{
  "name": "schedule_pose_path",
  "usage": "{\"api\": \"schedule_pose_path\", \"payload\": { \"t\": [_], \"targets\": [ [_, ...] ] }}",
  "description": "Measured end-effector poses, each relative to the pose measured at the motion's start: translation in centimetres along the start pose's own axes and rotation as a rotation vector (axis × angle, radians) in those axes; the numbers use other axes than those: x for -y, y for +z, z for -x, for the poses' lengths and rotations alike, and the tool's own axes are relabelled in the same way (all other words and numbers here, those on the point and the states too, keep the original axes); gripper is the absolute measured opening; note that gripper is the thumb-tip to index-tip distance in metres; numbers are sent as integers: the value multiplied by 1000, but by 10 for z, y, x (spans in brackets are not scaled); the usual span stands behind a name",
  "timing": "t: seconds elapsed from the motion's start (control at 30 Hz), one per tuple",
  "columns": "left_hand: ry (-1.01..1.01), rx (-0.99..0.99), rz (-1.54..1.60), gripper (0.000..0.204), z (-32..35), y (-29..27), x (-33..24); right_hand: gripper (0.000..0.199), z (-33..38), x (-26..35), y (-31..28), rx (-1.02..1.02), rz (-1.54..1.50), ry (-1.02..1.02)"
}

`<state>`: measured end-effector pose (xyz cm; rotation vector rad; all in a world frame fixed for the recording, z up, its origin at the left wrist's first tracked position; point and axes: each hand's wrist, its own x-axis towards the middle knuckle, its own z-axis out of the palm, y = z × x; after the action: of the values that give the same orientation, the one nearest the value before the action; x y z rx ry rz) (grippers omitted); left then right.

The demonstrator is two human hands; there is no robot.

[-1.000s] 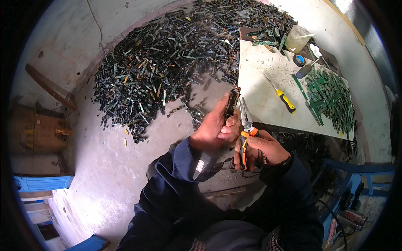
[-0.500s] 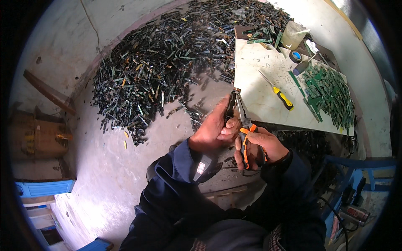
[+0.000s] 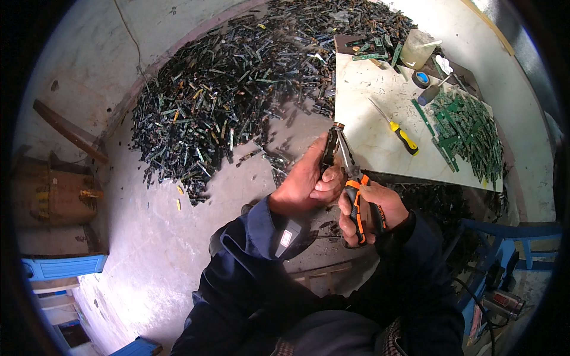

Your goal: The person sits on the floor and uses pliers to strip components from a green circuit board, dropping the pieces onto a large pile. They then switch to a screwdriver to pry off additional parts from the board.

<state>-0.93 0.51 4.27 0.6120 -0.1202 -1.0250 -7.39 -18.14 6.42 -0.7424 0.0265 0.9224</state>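
My left hand [image 3: 306,181] is closed around a dark narrow strip [image 3: 331,149], which it holds upright near the white board's left edge. The strip's far end looks brownish; its exact kind is hard to make out. In my right hand [image 3: 380,209] are orange-and-black long-nose pliers [image 3: 358,196]. Their jaws reach up along the right side of the strip, with the tips by its upper end. Whether the jaws grip anything there is too small to tell.
A white board [image 3: 368,130] carries a yellow-and-black screwdriver [image 3: 404,137], a pile of green circuit-board strips [image 3: 466,133], a tape roll [image 3: 420,79] and a cloudy cup [image 3: 417,48]. A big heap of dark strips [image 3: 208,101] covers the floor. Blue metal frame [image 3: 504,237] stands right.
The pliers and my right hand have shifted slightly right and down, and the handles look a little more spread. My left hand keeps holding the strip almost in place.
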Motion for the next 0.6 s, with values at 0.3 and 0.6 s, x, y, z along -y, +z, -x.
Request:
{"api": "schedule_pose_path", "payload": {
  "t": [0.3,0.6],
  "targets": [
    [-13,-120,24,61,-1,3,0,45,-5,-6,0,-45,-22,-14],
    [-18,-150,-42,64,1,7,0,35,-5,-3,16,-177,-84,-63]
  ]
}}
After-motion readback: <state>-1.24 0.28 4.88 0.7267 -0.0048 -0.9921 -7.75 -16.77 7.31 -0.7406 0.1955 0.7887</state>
